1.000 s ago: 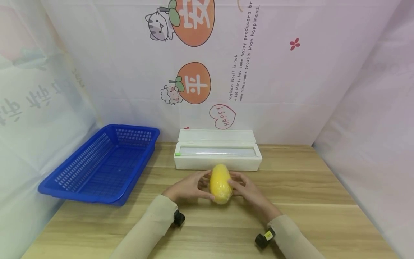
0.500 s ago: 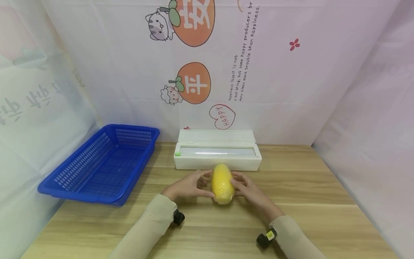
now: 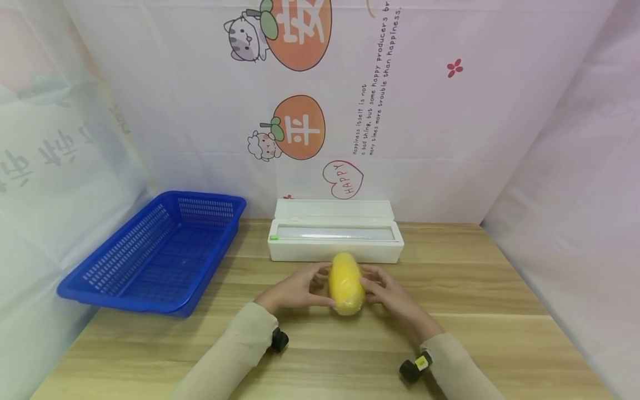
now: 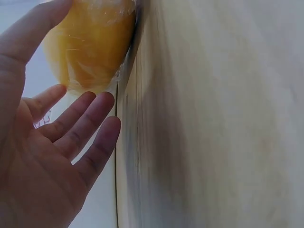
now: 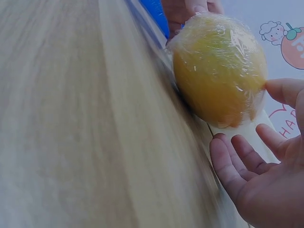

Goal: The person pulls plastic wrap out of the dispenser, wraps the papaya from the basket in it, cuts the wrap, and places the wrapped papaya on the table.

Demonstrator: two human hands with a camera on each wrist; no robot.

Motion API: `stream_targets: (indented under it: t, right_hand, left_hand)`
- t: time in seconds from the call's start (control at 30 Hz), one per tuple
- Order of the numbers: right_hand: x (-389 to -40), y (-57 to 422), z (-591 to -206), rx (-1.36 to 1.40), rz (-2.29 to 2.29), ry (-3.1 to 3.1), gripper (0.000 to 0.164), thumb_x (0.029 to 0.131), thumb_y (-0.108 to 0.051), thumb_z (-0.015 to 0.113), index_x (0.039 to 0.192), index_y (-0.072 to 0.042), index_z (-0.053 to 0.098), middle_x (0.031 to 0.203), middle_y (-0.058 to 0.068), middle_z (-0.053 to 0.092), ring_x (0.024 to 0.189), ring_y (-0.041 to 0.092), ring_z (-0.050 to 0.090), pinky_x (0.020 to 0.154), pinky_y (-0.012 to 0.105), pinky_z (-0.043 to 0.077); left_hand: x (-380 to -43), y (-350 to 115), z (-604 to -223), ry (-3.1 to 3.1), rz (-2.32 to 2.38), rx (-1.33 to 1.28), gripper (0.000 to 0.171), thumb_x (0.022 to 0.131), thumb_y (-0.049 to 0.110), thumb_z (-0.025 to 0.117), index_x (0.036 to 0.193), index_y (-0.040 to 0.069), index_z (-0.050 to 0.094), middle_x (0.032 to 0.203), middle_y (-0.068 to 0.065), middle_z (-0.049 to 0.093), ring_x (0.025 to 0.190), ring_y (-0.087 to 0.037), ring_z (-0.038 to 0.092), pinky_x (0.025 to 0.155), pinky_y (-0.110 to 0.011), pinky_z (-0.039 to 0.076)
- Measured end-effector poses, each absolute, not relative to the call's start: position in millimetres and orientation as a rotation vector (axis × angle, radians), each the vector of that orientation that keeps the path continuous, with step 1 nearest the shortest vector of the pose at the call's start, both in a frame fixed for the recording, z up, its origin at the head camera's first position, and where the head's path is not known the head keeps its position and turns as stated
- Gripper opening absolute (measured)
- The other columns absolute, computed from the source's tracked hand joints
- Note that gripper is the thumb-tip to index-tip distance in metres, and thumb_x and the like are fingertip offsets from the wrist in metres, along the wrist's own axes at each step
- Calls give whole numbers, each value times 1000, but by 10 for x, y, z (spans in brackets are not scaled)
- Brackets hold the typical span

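Observation:
A long, oval yellow fruit (image 3: 346,283), wrapped in clear cling film, lies on the table between two hands. My left hand (image 3: 299,289) is at its left side, its thumb and index fingertip right at the skin in the left wrist view, the other fingers spread loosely below the wrapped fruit (image 4: 90,47). On the opposite side is my right hand (image 3: 392,291). Its thumb touches the film in the right wrist view, while the relaxed fingers (image 5: 230,164) reach under the rounded end. Wrinkled, glossy film shows on the near end of the fruit (image 5: 218,71).
Right behind the fruit stands a white cling film dispenser (image 3: 335,253), lid raised, with a small green slider (image 3: 274,238) at its left. A blue plastic basket (image 3: 205,278) sits at the left. Printed cloth (image 3: 425,139) hangs behind the wooden table (image 3: 475,311).
The wrapped fruit has shifted slightly to the right and turned a little. Both hands have moved a short way right along with it.

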State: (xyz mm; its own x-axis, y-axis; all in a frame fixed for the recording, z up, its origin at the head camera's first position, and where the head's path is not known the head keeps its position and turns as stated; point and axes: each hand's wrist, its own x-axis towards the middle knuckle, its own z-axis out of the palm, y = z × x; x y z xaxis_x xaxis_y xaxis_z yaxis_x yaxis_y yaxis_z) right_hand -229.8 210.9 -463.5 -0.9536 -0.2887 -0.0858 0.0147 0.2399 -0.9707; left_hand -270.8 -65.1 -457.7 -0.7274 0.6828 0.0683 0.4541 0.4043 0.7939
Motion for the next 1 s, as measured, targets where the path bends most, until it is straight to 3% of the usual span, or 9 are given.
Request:
stream_targets:
  t: [0.23,0.77,1.0]
  right_hand:
    - [-2295,2151,-4627,-237,-1773,2254,57,103,-40,56,151,-15,38,144,20,45,114,29,60,97,44,50]
    - [-2244,2228,-4556,-251,-1704,2319,57,104,-40,53,151,-12,38,141,23,46,103,31,64,91,47,52]
    - [-2266,2218,-4595,-336,-1732,2269,55,105,-37,52,151,-10,38,140,23,48,112,31,61,95,45,52]
  left_hand:
    - [-2687,-641,-4542,2420,1204,972,92,83,48,80,155,19,32,152,-1,41,123,-24,56,101,-36,48]
    - [-2666,-655,-4522,2438,1175,950,87,86,45,78,155,14,34,145,-10,49,120,-21,58,100,-34,49]
    - [-2680,-580,-4565,2283,1304,1027,77,89,36,78,152,19,38,139,-8,53,108,-14,64,91,-29,53]
